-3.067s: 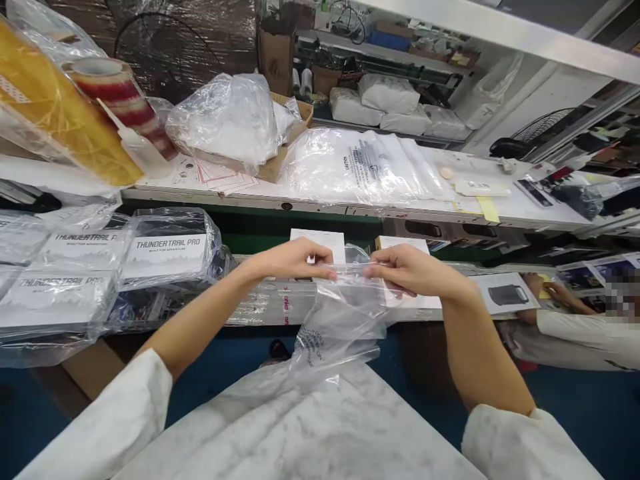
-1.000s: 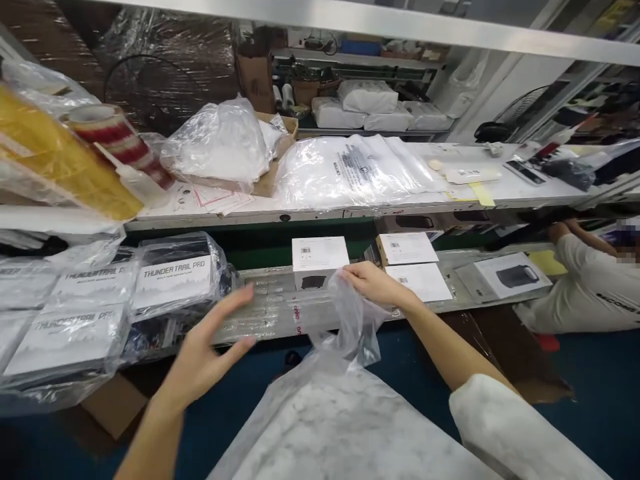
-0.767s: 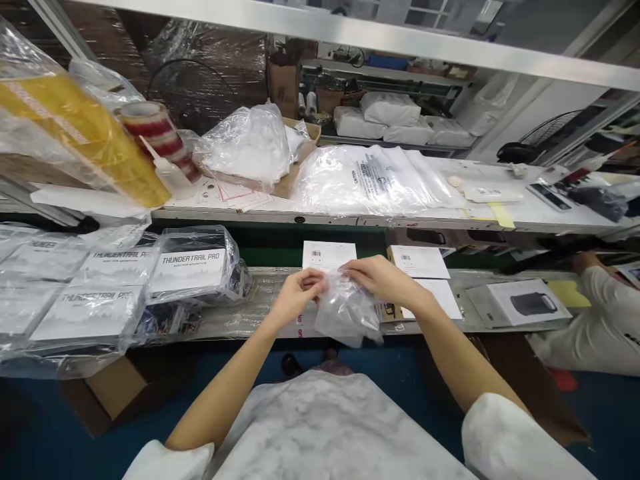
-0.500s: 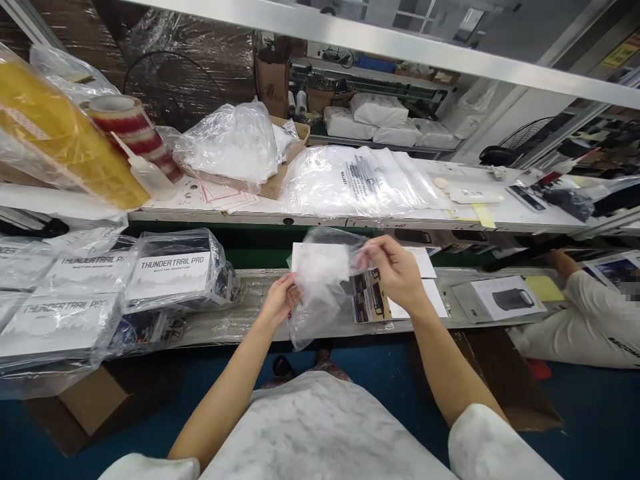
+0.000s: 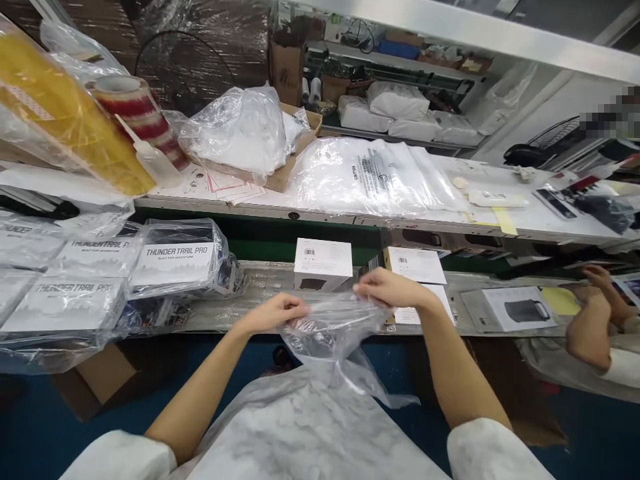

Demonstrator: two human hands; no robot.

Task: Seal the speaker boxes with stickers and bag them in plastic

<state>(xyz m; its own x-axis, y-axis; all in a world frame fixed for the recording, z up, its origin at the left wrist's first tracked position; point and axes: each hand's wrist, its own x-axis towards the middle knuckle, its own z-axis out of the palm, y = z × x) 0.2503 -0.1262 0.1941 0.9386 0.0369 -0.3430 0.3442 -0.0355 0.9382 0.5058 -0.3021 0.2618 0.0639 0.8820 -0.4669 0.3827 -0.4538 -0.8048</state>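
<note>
A clear plastic bag (image 5: 335, 327) is stretched between my two hands, its lower part hanging towards my shirt. My left hand (image 5: 273, 312) pinches its left edge, while the fingers of my right hand (image 5: 393, 289) grip the right edge. Just beyond the bag stands a white box (image 5: 323, 262) with a barcode on its top and a dark picture on its front. Beside my right wrist are another white box (image 5: 416, 265) and a second one (image 5: 431, 301) in front of it, partly covered by my hand.
Bagged Thunder Trail Pro boxes (image 5: 173, 260) crowd the belt's left. A box with a dark picture (image 5: 517, 310) lies at the right, near a co-worker's arm (image 5: 590, 327). The shelf (image 5: 240, 203) carries plastic bags (image 5: 370, 177) and a squeeze bottle (image 5: 155, 163). Open cartons (image 5: 103, 377) stand below.
My hands have drawn the bag down towards me and spread its edge sideways, so the white box behind it now shows. The co-worker's hands have come into view at the right.
</note>
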